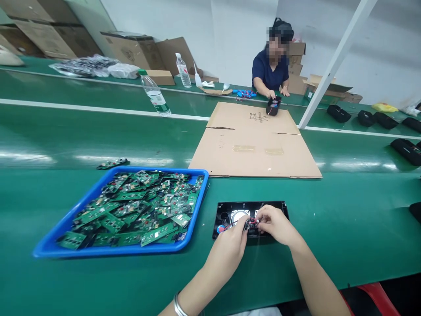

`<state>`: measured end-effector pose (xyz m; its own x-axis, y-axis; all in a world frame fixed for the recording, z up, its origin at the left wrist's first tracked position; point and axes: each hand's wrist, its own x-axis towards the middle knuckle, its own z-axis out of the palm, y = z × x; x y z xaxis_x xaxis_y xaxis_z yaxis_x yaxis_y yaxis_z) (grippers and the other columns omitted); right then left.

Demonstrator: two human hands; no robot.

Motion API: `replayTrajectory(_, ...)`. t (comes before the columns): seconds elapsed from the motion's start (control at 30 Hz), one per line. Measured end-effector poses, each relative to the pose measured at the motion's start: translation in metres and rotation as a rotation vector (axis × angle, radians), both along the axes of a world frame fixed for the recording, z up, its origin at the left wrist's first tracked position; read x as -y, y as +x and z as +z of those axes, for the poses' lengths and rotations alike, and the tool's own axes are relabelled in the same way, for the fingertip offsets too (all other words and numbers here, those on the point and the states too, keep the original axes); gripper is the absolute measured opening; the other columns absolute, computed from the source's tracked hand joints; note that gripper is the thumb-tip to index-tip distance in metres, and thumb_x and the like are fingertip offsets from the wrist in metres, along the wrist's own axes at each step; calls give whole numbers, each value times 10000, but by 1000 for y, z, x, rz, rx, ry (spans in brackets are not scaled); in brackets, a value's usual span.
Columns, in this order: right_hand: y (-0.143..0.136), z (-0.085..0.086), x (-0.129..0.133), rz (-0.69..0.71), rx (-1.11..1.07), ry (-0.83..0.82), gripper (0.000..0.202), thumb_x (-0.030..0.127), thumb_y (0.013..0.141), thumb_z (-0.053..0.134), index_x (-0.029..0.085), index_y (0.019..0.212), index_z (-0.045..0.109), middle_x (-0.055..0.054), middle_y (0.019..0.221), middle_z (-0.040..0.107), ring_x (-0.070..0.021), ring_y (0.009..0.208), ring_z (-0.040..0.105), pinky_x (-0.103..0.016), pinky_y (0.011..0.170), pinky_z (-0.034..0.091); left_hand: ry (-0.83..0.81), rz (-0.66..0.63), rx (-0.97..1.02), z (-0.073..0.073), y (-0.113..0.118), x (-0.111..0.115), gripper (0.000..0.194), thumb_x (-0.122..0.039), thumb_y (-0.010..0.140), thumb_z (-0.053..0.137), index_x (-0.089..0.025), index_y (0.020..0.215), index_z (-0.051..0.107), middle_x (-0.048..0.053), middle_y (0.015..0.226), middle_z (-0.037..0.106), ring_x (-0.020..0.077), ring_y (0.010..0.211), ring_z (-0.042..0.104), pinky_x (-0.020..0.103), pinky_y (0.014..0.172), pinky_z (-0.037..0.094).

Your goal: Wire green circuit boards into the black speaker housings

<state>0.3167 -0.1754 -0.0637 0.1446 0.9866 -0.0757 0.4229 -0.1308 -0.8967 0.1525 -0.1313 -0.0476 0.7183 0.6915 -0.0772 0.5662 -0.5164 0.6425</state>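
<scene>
A black speaker housing (263, 236) lies on the green bench, with a round white-rimmed speaker and a blue part (220, 229) at its left end. Over its middle, my left hand (233, 237) pinches a small dark part, perhaps a circuit board, mostly hidden by the fingers. Close on the right, my right hand (274, 224) has its fingertips together on a small connector at the end of red and black wires (252, 220). To the left stands a blue tray (116, 253) heaped with green circuit boards (131, 210).
A cardboard sheet (256, 136) spans the bench ahead. Across it, a person (271, 72) holds a black housing (273, 106). Two bottles (158, 98) stand at the back left; black cases (406, 151) lie at the right. A white post (335, 66) rises behind the sheet.
</scene>
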Motion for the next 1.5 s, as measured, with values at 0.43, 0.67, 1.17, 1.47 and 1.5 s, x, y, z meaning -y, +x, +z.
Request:
replayTrajectory(0.43,1,8,-20,-54,-31,-143,102,130,693,602,166,606,641,18,575,544,-90,499,511,-201,479,421,23,-5,-50,4,1,-2,378,-159,860,298,-165,1196,471,118,900,709,283,784,674,336,643,479)
replayTrajectory(0.67,-2,6,-21,-11,-86,-258,204,244,784,495,153,641,607,34,447,535,-79,302,410,-205,355,320,52,44,70,-2,-2,0,342,-167,855,317,-195,1143,499,62,817,714,237,691,677,313,616,485)
replayTrajectory(1.17,7,2,-32,-100,-291,-79,285,484,742,441,200,746,460,-2,688,604,-75,405,473,-186,345,316,-208,232,234,0,1,-2,285,-229,836,374,-186,1088,502,55,704,684,241,658,667,323,590,494)
replayTrajectory(1.47,2,0,-20,-150,-296,-32,266,395,666,611,191,809,518,-14,663,634,-146,587,585,-258,523,452,-552,356,499,-1,5,-10,298,-297,778,462,-182,1053,465,97,890,693,233,801,683,379,755,539)
replayTrajectory(1.5,0,2,-18,-148,-269,-28,216,365,675,614,187,778,548,-19,667,639,-152,602,584,-268,546,450,-549,359,494,-1,5,-11,299,-295,777,462,-183,1054,466,92,875,693,235,796,683,382,752,541)
